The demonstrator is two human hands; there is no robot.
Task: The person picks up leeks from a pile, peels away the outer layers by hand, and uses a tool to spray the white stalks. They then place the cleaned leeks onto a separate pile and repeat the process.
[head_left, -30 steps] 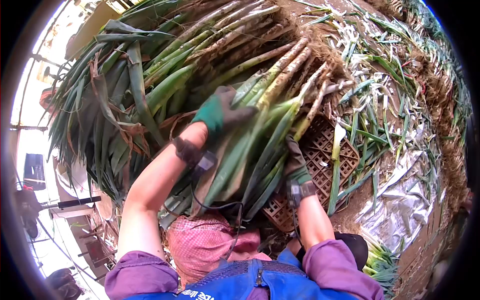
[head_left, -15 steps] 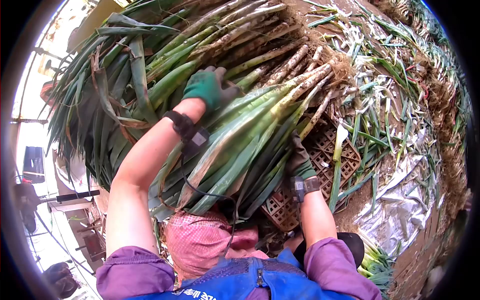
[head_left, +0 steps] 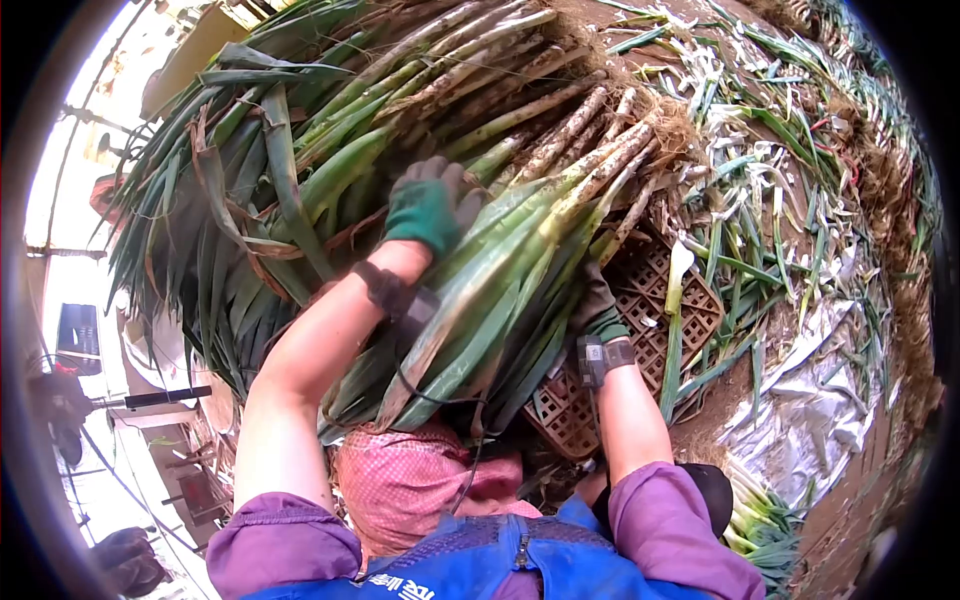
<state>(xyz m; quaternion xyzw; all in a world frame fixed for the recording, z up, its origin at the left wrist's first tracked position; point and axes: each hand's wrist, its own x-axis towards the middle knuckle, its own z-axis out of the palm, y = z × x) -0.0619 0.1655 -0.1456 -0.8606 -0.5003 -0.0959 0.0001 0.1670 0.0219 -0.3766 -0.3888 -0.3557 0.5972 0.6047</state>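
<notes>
A bundle of leeks with broad green leaves and soil-stained stalks lies slantwise between my hands, roots toward the upper right. My left hand, in a green and grey glove, grips the bundle's left side, next to a larger pile of leeks. Along the right side of the bundle, my gloved right hand is closed against the leaves, with its fingers partly hidden. Beneath and beside that hand is a brown plastic crate. A single leek piece with a white end lies across the crate.
Leaf scraps and peelings litter the ground at right. A crumpled silvery sheet lies below them. More leeks are at lower right, near my knee. A pink checked cloth is directly in front of my body.
My left hand and forearm have shifted right, pressing the bundle's leaves closer together. The leaves have moved right, away from the large pile. My right hand has barely moved.
</notes>
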